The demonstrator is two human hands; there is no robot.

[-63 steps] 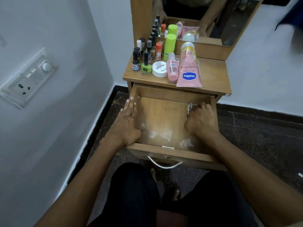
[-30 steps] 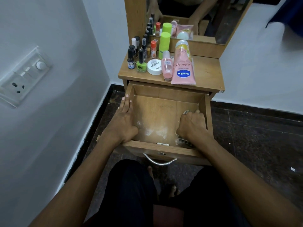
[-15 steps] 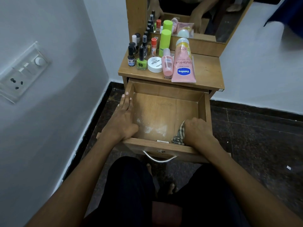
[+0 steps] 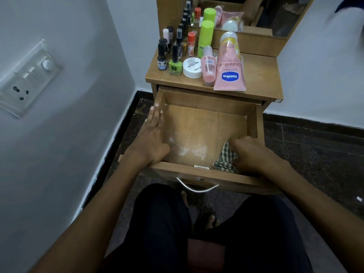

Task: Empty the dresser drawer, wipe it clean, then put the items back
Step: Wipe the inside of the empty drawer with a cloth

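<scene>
Two hands in the drawer [image 4: 254, 127]: right grip [image 4: 254, 156] clutches checked cloth [image 4: 226, 158], left [image 4: 151, 140] lies flat, uncurled.

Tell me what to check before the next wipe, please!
1. Drawer emptied: ok.
2. Cloth held by the right hand: ok.
3. Left hand steadies the drawer's side: ok.
4. White smudge wiped off: not ok, it shows on the drawer floor.
5. Bottles safe on the dresser top: ok.
6. Cloth damp: cannot tell.
</scene>
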